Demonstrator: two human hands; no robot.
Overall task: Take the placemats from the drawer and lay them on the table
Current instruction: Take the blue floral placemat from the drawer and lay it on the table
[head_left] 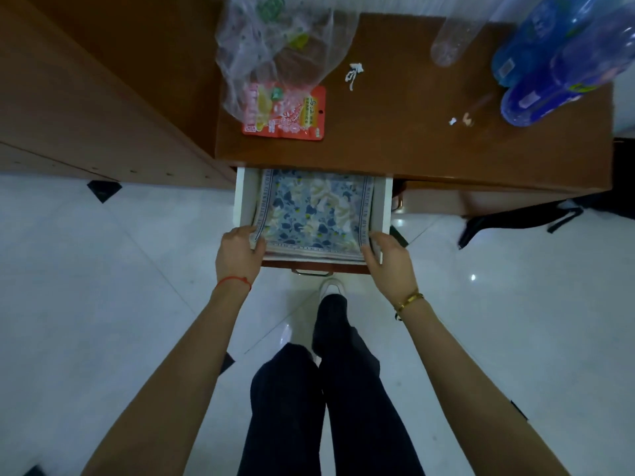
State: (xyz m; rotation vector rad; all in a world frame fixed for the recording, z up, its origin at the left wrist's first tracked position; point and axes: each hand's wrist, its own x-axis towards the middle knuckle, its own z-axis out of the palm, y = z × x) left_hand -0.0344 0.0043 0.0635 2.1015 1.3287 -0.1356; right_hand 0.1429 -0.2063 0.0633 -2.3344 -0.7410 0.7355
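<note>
A stack of blue-and-cream floral placemats (pixel 314 211) lies in the open white drawer (pixel 244 197) under the brown table (pixel 395 132). My left hand (pixel 238 252) grips the stack's near left corner, fingers curled under its edge. My right hand (pixel 388 259) grips the near right corner the same way. The near edge of the stack is raised a little above the drawer front. The far part of the placemats is hidden under the tabletop.
On the table lie a clear plastic bag (pixel 275 46), a red snack packet (pixel 285 113), a clear bottle (pixel 453 39), blue bottles (pixel 549 63) and paper scraps (pixel 354 75). A wooden cabinet (pixel 86 97) stands left. A black bag strap (pixel 515 219) hangs right. My legs stand below the drawer.
</note>
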